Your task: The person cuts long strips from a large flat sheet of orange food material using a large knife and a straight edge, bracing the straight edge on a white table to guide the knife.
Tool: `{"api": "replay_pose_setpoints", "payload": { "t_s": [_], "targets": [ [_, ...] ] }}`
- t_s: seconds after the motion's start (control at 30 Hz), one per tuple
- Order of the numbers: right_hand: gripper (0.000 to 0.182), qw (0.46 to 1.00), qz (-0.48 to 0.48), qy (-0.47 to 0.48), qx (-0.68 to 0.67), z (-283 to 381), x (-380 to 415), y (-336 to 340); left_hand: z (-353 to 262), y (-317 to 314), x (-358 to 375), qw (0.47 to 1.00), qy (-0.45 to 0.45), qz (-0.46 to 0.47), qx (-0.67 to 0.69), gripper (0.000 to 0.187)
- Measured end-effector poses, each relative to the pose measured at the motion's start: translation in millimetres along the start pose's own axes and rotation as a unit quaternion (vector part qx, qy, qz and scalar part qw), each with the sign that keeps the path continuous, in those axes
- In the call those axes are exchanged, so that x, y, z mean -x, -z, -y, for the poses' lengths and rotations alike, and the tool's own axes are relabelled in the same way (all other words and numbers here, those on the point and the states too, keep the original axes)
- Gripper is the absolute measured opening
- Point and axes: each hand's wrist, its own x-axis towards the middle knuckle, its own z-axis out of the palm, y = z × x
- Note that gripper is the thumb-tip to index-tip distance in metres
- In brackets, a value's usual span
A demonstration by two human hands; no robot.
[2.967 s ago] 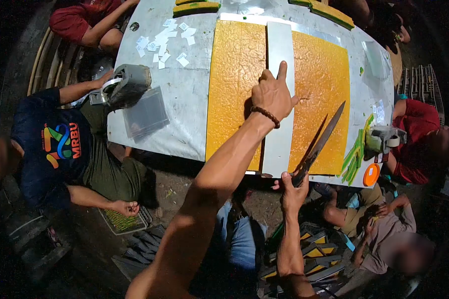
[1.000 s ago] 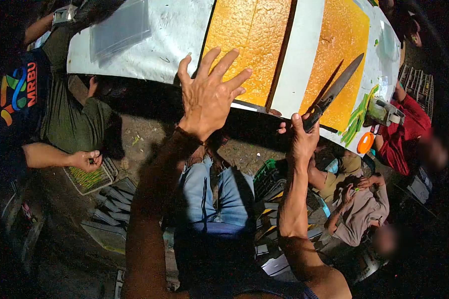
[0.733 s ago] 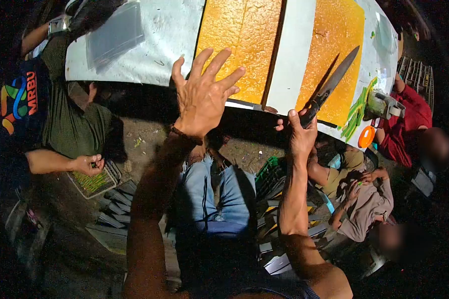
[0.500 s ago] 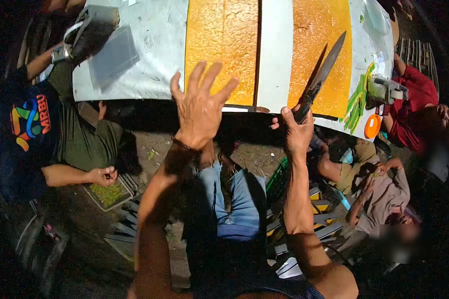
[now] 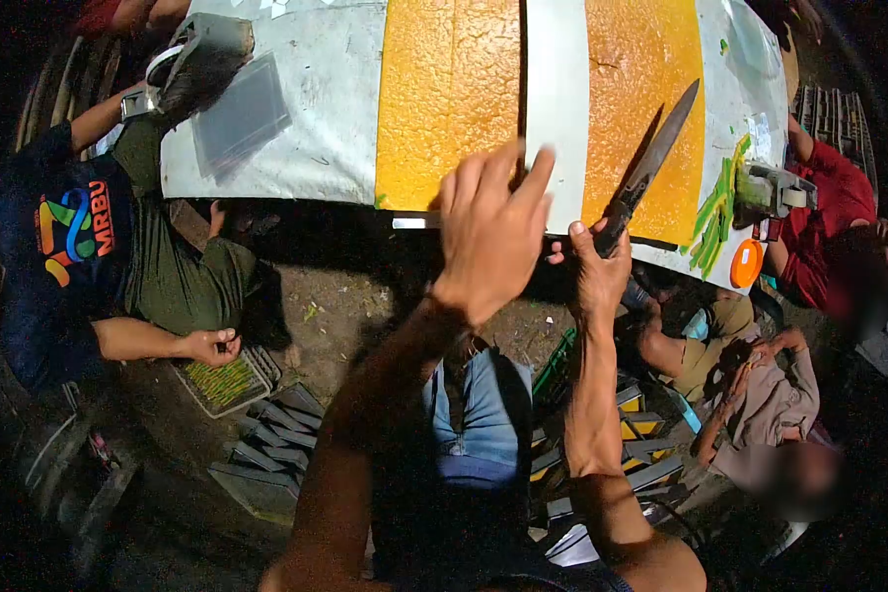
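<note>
My right hand (image 5: pixel 594 268) grips the handle of a long knife (image 5: pixel 649 166) whose blade lies over the right part of the orange slab (image 5: pixel 449 94) on the metal table (image 5: pixel 306 148). A white straight-edge strip (image 5: pixel 556 89) lies lengthwise across the slab. My left hand (image 5: pixel 491 229) hovers at the table's near edge, fingers loosely extended toward the strip's lower end, holding nothing.
Green cut strips (image 5: pixel 717 209), a tape dispenser (image 5: pixel 772 189) and an orange lid (image 5: pixel 746 263) sit at the table's right edge. A person in a dark shirt (image 5: pixel 74 237) sits left by a tray of green pieces (image 5: pixel 225 383). Other people sit right. Stacked trays (image 5: pixel 266 444) lie below.
My left hand lifted off the strip, pulled back spread open below the table edge, then swung right toward the strip's lower end. The knife stayed in my right hand.
</note>
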Motion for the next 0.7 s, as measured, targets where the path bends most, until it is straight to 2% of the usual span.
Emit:
{"api": "replay_pose_setpoints", "payload": {
  "t_s": [0.03, 0.1, 0.13, 0.2, 0.3, 0.7],
  "targets": [
    [0.029, 1.000, 0.005, 0.005, 0.000, -0.2, -0.9, -1.0, -5.5, -0.2, -23.4, 1.000, 0.000, -0.007, -0.001, 0.054],
    [0.029, 1.000, -0.004, 0.016, -0.007, -4.5, -0.2, -1.1, -18.9, -6.0, -66.0, 0.989, 0.076, 0.111, -0.058, 0.071],
    [0.029, 1.000, -0.001, 0.008, -0.012, -3.5, 0.2, -1.7, -18.4, -14.1, -82.0, 0.990, 0.073, 0.102, -0.059, 0.071],
    [0.030, 1.000, -0.013, -0.005, 0.003, 2.6, 3.3, -3.5, -17.1, -29.3, -106.2, 0.981, 0.092, 0.108, -0.132, 0.088],
    [0.030, 1.000, -0.007, 0.004, 0.001, -0.9, 2.3, -0.1, -12.4, -49.3, -113.6, 0.977, 0.088, 0.084, -0.177, 0.092],
    [0.034, 0.999, -0.013, 0.017, -0.026, -7.7, 6.2, 10.7, -17.0, -63.1, -108.4, 0.977, 0.099, 0.119, -0.149, 0.091]
  ]
}}
